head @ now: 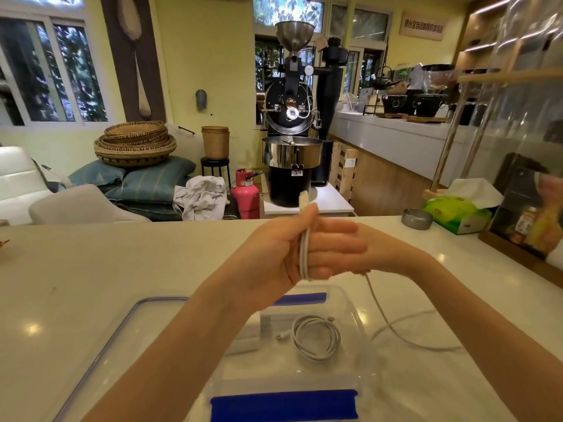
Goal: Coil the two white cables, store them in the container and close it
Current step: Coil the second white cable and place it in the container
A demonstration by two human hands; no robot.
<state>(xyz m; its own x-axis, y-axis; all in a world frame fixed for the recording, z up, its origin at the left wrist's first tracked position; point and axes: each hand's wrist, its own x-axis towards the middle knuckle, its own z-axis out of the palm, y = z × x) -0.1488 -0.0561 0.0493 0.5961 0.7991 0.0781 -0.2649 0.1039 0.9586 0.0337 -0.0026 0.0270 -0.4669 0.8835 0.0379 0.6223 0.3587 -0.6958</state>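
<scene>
- Left hand is raised above the counter, fingers extended and pressed together, with turns of a white cable wound around them; the thumb is laid against the turns, and the cable's plug end is seen standing up above the thumb.
- Right hand is held just behind the left fingers, largely hidden by them; whether its fingers are closed on the cable cannot be told, though the cable is seen leaving from beneath it.
- From there the loose length of that cable hangs down to the white counter and is laid in a curve to the right of the container.
- A clear plastic container with blue latches is placed on the counter under the forearms, open.
- Inside it a second white cable is lying, already coiled into a ring, on the container's floor.
- The clear lid, edged in blue, is laid flat on the counter just left of the container.
- At the counter's far right edge a green tissue box and a small metal dish are seen.
</scene>
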